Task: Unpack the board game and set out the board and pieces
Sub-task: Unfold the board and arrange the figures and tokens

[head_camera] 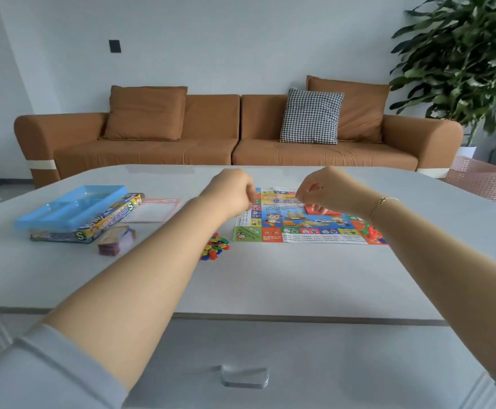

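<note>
Living-room setting: a pale grey table (270, 278) stands before a tan sofa (211, 137), with a potted plant (462, 60) to the right. Both bare forearms reach across the table to the paper game board (299, 222), which lies unfolded and flat beneath the hands. The left hand (233, 191) hovers over the board's left edge with fingers curled; whether it pinches anything cannot be told. The right hand (326, 190) hangs over the board's far middle, its fingertips drawn together as if pinching something small, not identifiable, just above a red card stack (314, 208). A heap of mixed-colour tokens (214, 246) sits under the left forearm, beside the board's near-left corner; red pieces (373, 233) lie at the board's near-right corner, below the right wrist. Well left of the left hand rest the blue tray (69, 206) on its game box (93, 224), a banknote stack (116, 240) and a sheet (155, 209). Good practice, likely, is a light touch, flattening the creases and squaring cards to their printed spaces without shifting the board.
</note>
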